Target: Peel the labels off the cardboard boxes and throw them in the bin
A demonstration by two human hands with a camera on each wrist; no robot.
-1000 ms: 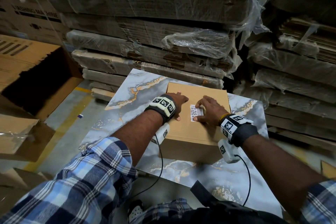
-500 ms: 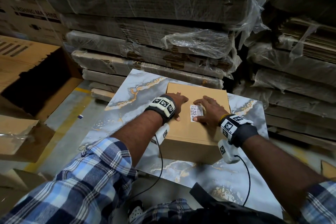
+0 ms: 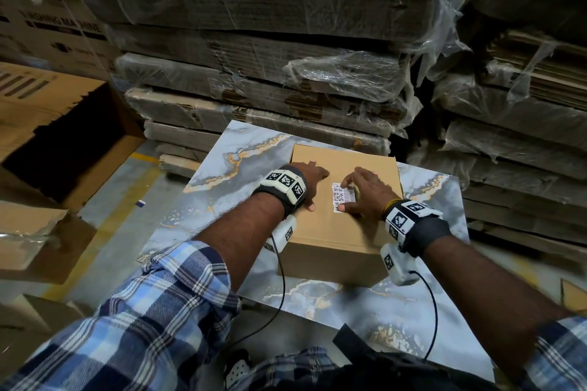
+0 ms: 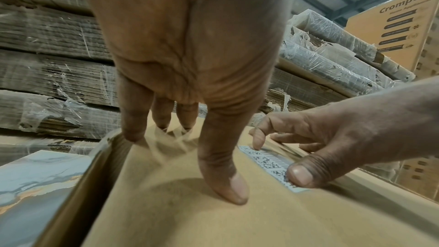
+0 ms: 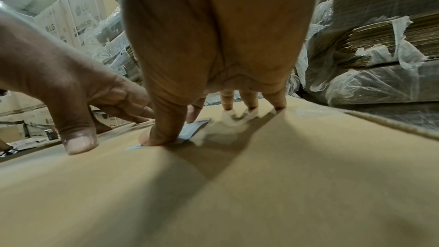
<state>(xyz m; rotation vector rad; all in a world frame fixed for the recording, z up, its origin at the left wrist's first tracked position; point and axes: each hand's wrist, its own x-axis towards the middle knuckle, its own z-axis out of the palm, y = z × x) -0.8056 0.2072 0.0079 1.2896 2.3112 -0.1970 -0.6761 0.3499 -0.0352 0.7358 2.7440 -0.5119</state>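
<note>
A closed cardboard box [image 3: 340,232] sits on a slab [image 3: 222,187], with stacks of wrapped flat cardboard [image 3: 260,73] behind the box and to its right. On top of the box lies a label [image 3: 341,195], with the left hand [image 3: 309,179] resting on the lid to the label's left and the right hand [image 3: 368,194] over the label's right side. Left of the box, on the floor, stands an open carton [image 3: 63,136].
</note>
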